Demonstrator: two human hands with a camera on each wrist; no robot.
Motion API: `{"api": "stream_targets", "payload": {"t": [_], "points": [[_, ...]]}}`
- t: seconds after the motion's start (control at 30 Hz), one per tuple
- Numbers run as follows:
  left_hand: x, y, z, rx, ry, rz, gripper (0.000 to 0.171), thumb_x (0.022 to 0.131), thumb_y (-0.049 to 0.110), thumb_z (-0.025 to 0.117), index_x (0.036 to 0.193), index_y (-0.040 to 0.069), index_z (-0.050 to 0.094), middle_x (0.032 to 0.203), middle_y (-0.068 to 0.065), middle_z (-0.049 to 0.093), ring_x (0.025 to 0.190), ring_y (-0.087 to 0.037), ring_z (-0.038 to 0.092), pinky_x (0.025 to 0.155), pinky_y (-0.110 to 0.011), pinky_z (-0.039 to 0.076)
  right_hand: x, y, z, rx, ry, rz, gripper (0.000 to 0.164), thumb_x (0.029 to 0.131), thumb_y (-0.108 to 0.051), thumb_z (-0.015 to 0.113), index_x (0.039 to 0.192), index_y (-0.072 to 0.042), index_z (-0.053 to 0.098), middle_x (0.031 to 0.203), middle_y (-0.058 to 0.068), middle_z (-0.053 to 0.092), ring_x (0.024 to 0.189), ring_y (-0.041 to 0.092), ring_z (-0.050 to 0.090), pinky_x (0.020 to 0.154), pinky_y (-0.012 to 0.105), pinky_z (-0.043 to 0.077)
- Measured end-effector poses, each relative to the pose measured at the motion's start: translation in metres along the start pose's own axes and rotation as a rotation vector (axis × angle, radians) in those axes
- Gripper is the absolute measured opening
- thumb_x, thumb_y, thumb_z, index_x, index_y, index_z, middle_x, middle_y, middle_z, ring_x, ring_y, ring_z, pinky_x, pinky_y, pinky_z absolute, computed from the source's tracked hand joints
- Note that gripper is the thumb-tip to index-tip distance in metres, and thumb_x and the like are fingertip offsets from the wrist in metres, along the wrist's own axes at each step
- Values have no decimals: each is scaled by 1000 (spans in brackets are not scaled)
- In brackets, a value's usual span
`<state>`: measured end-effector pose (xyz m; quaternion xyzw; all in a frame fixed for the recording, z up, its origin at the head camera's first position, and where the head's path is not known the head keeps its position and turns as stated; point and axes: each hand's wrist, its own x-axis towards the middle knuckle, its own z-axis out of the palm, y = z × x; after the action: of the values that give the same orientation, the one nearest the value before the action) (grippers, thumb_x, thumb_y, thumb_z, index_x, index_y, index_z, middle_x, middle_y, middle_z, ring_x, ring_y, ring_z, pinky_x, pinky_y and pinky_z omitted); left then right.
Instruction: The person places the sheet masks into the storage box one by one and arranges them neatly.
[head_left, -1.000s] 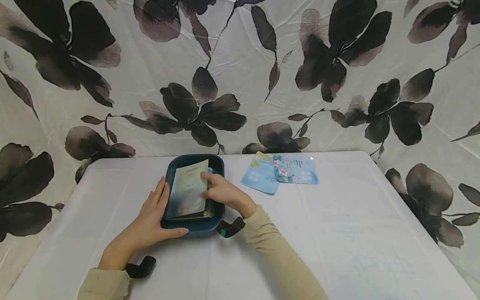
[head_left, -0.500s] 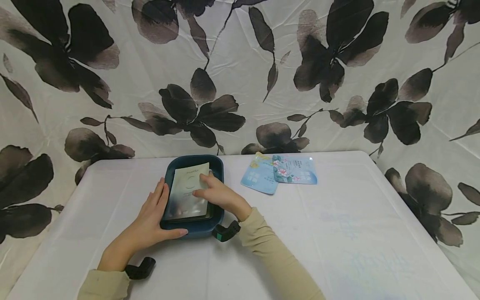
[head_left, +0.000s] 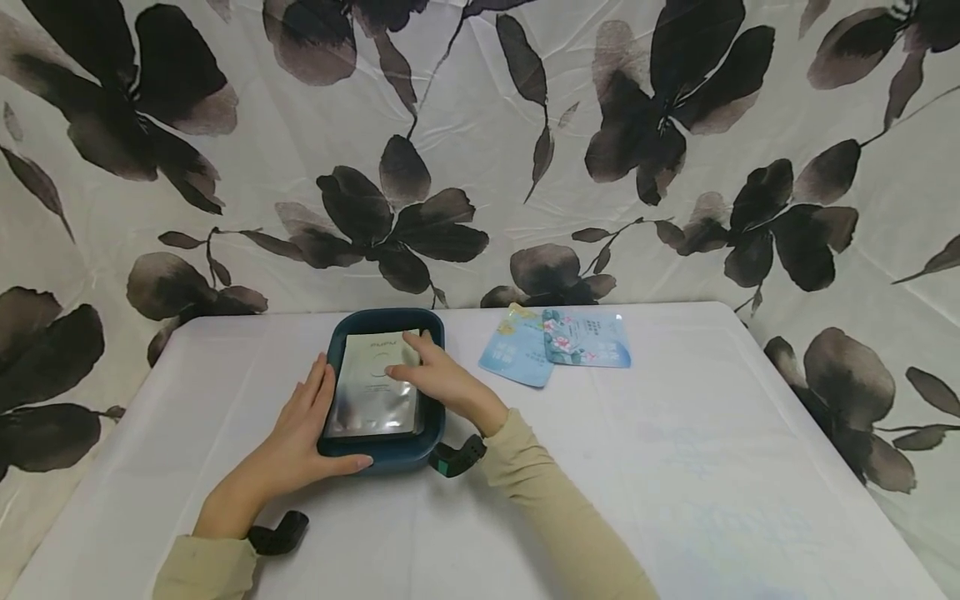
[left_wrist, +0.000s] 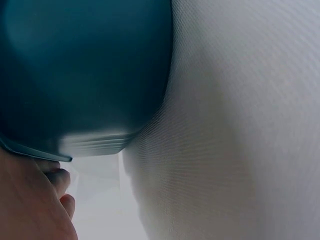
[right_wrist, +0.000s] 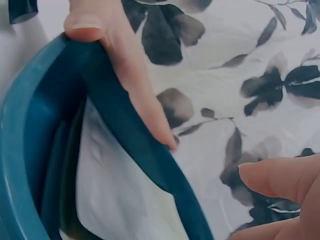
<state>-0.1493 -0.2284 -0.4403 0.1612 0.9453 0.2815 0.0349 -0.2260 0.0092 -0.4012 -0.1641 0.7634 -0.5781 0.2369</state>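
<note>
A dark blue-green plastic basin (head_left: 437, 421) stands on the table. In it lies a pale green and silver sheet mask packet (head_left: 371, 400), flat on top of others whose edges show in the right wrist view. My left hand (head_left: 288, 437) rests along the basin's left side, fingers straight and thumb on the front rim. The left wrist view shows the basin's outer wall (left_wrist: 90, 65) close by. Over the packet's right edge, my right hand (head_left: 453, 383) holds its thumb and forefinger extended; the right wrist view shows these fingertips (right_wrist: 265, 177) with nothing pinched between them.
Two light blue floral packets, one (head_left: 517, 354) partly under the other (head_left: 588, 342), lie to the right of the basin. The white-covered table (head_left: 600, 467) meets a floral cloth backdrop (head_left: 562, 167) at its far edge.
The top packet has gone from tilted, in my right hand's grip, to lying flat in the basin. My right fingers have parted from it. The left hand stays in place.
</note>
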Motion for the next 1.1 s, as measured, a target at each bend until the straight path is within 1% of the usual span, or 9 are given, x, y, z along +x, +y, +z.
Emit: {"api": "stream_targets", "payload": {"t": [0.07,0.23,0.4,0.53,0.67,0.83,0.93,1.03,1.1], "points": [[0,-1,0,-7,-3,1,134,73,57,82,157,0,-5,164,-12,-19,143,-58,-4,107,-77,7,-1,0,-7,20,5,-35,69,100,-23,58,158,-7,24,166,11,5,152,22,1,121,45,14],[2,-1,2,-25,-7,0,135,72,57,82,157,1,-6,164,-9,-21,143,-58,-5,107,-77,7,-4,10,-34,129,38,-148,52,102,-15,55,150,-6,40,161,10,27,149,23,22,117,40,27],[2,-2,5,-3,5,-6,136,71,61,82,158,3,-5,164,-7,-20,145,-55,-5,108,-75,8,-10,27,-70,152,151,-245,40,102,-9,54,141,1,50,148,14,46,139,29,42,110,38,39],[-1,-2,6,16,16,-14,138,69,64,81,158,3,-5,164,-9,-19,145,-53,-5,109,-74,9,-17,42,-106,119,251,-282,35,102,-6,52,135,6,53,140,21,52,131,31,49,107,38,43],[-4,-1,7,11,24,-15,138,68,62,82,158,2,-5,164,-8,-19,146,-53,-4,109,-74,9,-25,58,-144,89,378,-275,31,102,-2,51,130,10,56,134,27,54,127,39,50,104,39,45],[-8,0,8,7,26,-29,139,68,62,83,158,2,-4,164,-3,-21,146,-52,-4,111,-72,9,-31,82,-186,-2,499,-263,29,101,0,50,127,12,57,132,27,56,127,42,50,101,31,46],[-8,-2,8,6,33,-23,139,68,62,83,158,2,-4,164,-4,-21,147,-49,-4,112,-71,8,-40,85,-204,-74,516,-232,32,101,0,50,131,13,54,137,29,52,132,42,44,110,37,38],[-6,-3,8,3,36,-13,138,69,62,82,158,3,-5,164,-6,-20,147,-48,-5,113,-70,8,-42,95,-222,-228,499,-183,38,100,-2,52,136,11,51,143,29,47,139,41,37,116,49,27],[-5,-4,8,1,40,-8,138,69,62,82,158,3,-5,164,-7,-19,148,-48,-5,113,-69,7,-41,105,-231,-333,460,-136,44,100,-5,53,141,9,46,148,28,41,143,42,29,117,55,21]]}}
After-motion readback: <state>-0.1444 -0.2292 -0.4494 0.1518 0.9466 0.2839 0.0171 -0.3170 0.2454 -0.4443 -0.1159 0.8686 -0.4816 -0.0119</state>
